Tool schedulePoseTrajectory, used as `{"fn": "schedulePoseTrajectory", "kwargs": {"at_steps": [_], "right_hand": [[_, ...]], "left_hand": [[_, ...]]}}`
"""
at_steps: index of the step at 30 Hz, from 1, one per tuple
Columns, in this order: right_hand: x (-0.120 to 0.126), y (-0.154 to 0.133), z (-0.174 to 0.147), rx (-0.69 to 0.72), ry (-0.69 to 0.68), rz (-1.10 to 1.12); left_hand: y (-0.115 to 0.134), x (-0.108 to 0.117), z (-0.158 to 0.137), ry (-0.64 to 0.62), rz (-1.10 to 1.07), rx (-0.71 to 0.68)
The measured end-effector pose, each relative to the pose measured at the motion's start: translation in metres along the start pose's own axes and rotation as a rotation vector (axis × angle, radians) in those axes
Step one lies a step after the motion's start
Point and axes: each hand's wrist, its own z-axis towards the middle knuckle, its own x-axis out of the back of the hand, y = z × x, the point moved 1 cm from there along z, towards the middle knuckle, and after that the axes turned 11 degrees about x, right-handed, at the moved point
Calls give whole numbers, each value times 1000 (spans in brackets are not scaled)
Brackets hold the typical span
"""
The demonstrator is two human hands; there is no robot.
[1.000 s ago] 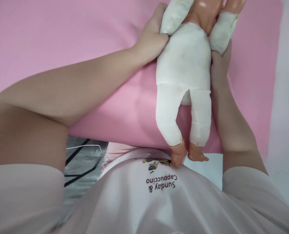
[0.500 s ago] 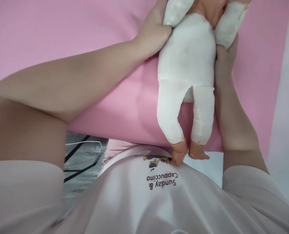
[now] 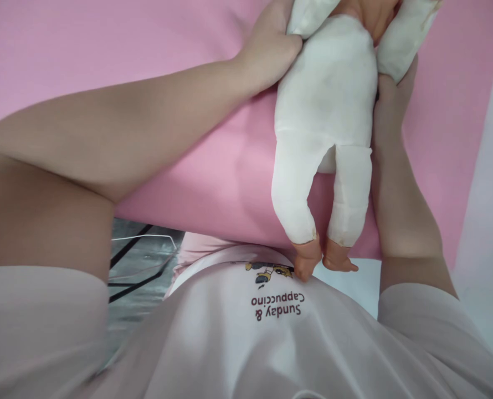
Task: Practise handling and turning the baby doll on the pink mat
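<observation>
A baby doll [image 3: 325, 94] with a white cloth body and orange-brown plastic feet is held over a pink surface, its feet pointing towards me. The top of the frame cuts off its head. My left hand [image 3: 271, 50] grips its side beneath one arm, with the thumb showing and the other fingers hidden. On the opposite side, my right hand [image 3: 396, 91] is closed around the doll under its other arm; most of those fingers are behind it. One foot [image 3: 307, 259] overlaps the front of my shirt.
The pink padded surface [image 3: 167, 205] ends just before my body. Below its edge at left are a grey floor [image 3: 140, 252], dark bars and a thin white cable [image 3: 147, 238]. A pale surface [image 3: 487, 221] borders the right side.
The doll's upper body and both hands have shifted slightly right and up in view. The doll's feet stay near my shirt, and both hands keep their hold.
</observation>
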Motion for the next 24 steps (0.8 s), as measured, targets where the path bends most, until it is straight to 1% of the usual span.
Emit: {"fn": "schedulePoseTrajectory", "kwargs": {"at_steps": [4, 8, 12, 15, 16, 20, 22, 24], "right_hand": [[0, 1, -1, -14, -3, 33], [1, 8, -1, 46, 8, 68], [1, 8, -2, 56, 11, 57], [-1, 4, -2, 27, 38, 88], [-2, 2, -2, 20, 38, 93], [-3, -3, -2, 6, 26, 79], [-2, -4, -3, 1, 21, 74], [-2, -5, -4, -7, 16, 79]], "left_hand": [[6, -1, -1, 24, -42, 61], [14, -1, -4, 55, -50, 132], [24, 0, -9, 93, -65, 140], [30, -1, -11, 47, -65, 243], [32, -2, -12, 39, -77, 257], [34, 0, -16, 47, -127, 202], [28, 0, -16, 30, -125, 208], [17, 1, -11, 47, -185, 177]]}}
